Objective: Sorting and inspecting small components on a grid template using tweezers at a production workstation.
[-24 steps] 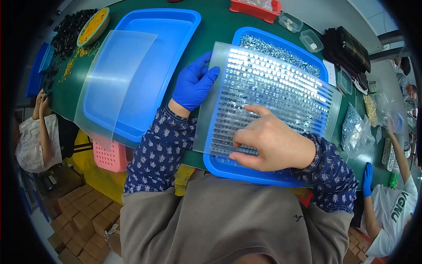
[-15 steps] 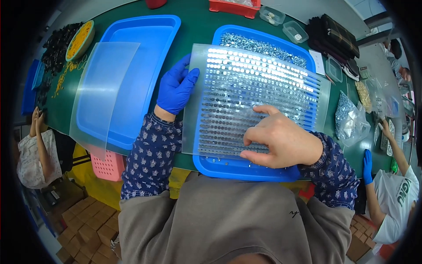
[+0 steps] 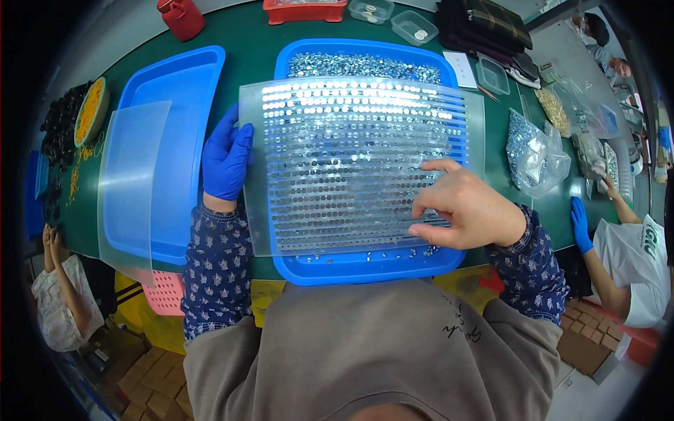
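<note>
A translucent plate [image 3: 256, 210] with rows of slots lies over a blue tray [image 3: 372, 270]. Small round clear gems [image 3: 337, 189] line its rows; the upper rows glare white. My left hand [image 3: 226, 160], in a blue glove, is closed on the plate's left edge, its thumb on top and the other fingers partly hidden beneath. Bare, my right hand [image 3: 467, 207] is over the plate's lower right part, index finger and thumb spread apart and nothing visible in it. Whether its fingertips touch the gems I cannot tell. Loose gems [image 3: 365, 65] are heaped at the tray's far end.
To the left, a second translucent sheet [image 3: 133, 182] rests across another blue tray [image 3: 165, 84]. A bowl of yellow pieces [image 3: 90, 112] stands farther left. Bagged gems [image 3: 530, 154], small clear boxes [image 3: 414, 28] and folded dark cloth [image 3: 484, 28] lie around. Co-workers sit at both sides.
The whole view has shifted, so tray and plate appear farther left. My right hand has moved rightward over the plate. My left hand keeps its hold on the plate's edge.
</note>
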